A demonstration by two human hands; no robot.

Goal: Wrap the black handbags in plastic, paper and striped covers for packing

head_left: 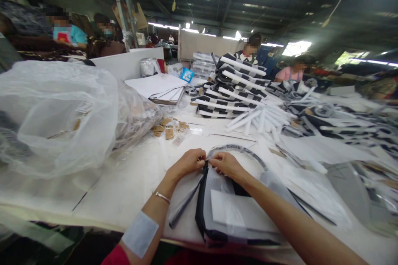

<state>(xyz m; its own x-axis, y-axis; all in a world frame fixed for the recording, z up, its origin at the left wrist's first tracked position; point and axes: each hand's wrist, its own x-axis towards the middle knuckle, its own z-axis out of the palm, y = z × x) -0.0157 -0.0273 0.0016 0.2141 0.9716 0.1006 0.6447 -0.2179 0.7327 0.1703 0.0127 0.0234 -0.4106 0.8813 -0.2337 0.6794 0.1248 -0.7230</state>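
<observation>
Over on the left, a big clear plastic sack [59, 116], crumpled across the table [137, 182]. Next along, brown tags [169, 132] in a loose scatter, any print too small to read. Farther back, a blue packet [187, 75] with white marking, illegible from here! Now near centre: pinching with left hand [194, 161] and right hand [225, 165], right at the left end of a plastic-wrapped handle [231, 146]. Just nearer, flat on the table, a black-edged bag [207, 211]. Far right, white tubes [261, 120], heaped beside stacked black bundles [224, 101].
</observation>
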